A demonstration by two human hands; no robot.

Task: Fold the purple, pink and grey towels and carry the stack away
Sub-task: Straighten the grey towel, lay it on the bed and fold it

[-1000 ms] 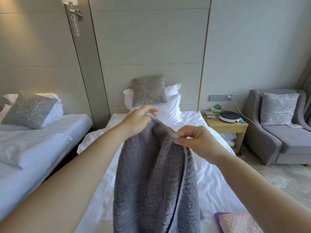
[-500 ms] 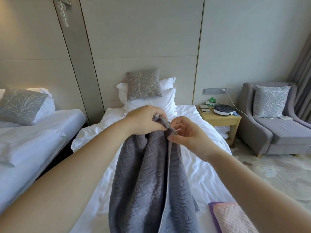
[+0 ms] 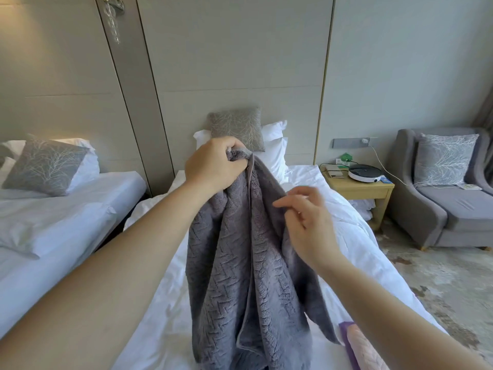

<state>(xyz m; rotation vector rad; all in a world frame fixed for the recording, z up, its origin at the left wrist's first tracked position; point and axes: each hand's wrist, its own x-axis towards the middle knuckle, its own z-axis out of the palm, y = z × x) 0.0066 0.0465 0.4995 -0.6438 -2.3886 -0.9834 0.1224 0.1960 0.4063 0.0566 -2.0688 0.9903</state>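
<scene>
A grey towel (image 3: 248,276) with a herringbone weave hangs over the white bed (image 3: 344,236). Its top corners are bunched together in my left hand (image 3: 216,164), which is shut on them. My right hand (image 3: 306,217) is just right of the towel's upper edge, fingers apart and holding nothing; whether it touches the cloth I cannot tell. At the bottom right of the bed lies a folded pink towel (image 3: 365,348) on top of a purple towel (image 3: 346,332), partly hidden by my right forearm.
A second white bed (image 3: 53,209) stands to the left across a narrow gap. Right of my bed is a wooden nightstand (image 3: 360,188) with a round white device, then a grey armchair (image 3: 453,206) on patterned carpet. Pillows lie at the headboard.
My right hand has let go of the towel's corner and dropped to the right, fingers spread. My left hand now holds both gathered corners and the towel hangs from it alone.
</scene>
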